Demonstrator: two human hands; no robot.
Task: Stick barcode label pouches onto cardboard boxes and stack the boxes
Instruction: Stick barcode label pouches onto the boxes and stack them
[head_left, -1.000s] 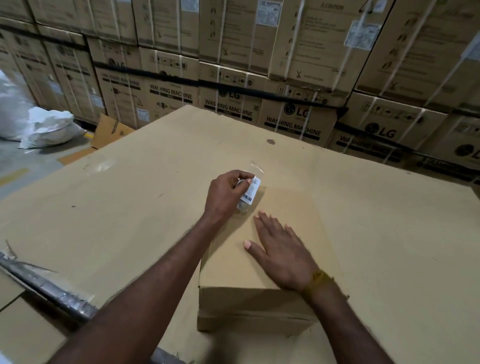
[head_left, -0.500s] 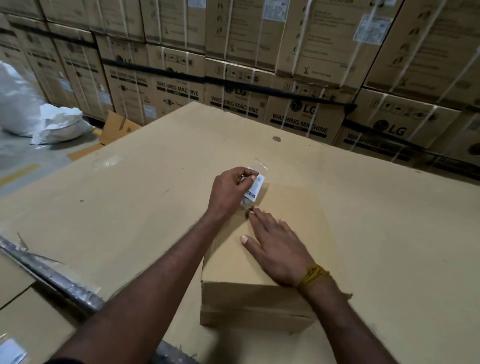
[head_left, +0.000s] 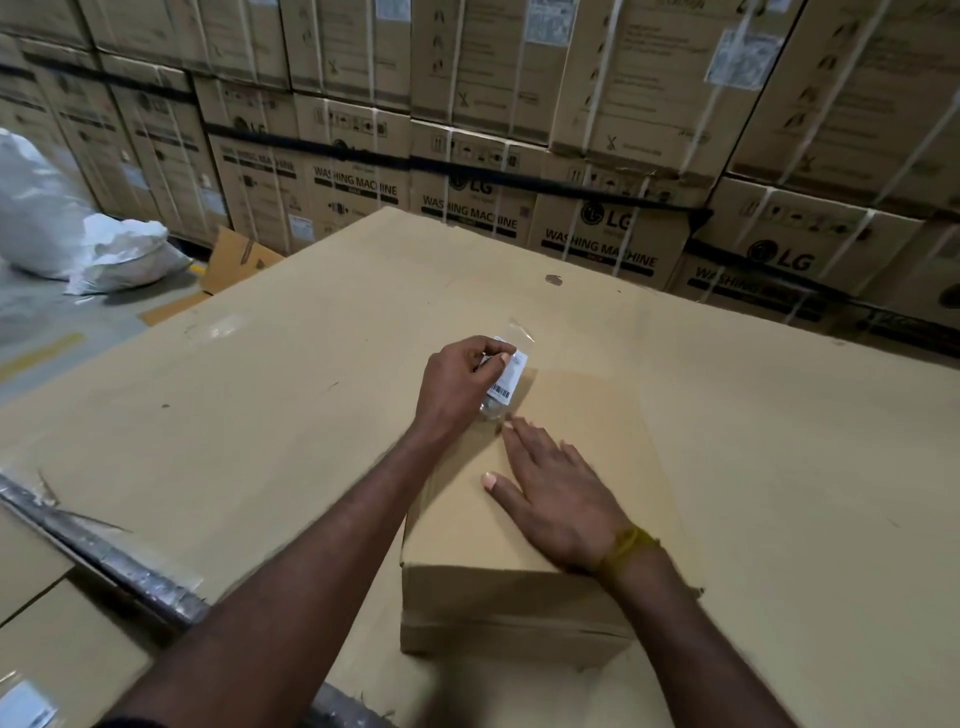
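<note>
The left hand (head_left: 460, 384) pinches the barcode label pouch (head_left: 506, 378) over the box's (head_left: 524, 540) far left corner, its long axis running from 1 to 7 o'clock. At about 5 o'clock from it, the right hand (head_left: 558, 501) lies flat and spread on the box top, fingertips seemingly just short of the pouch's lower end, the nearer hand to press it down.

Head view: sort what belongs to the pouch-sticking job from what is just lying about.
In use:
- barcode label pouch, pinched by the left hand
- small cardboard box, right hand flat on top

Lying about:
- white sacks
- strapped washing machine cartons
- cardboard scrap on the floor
</note>
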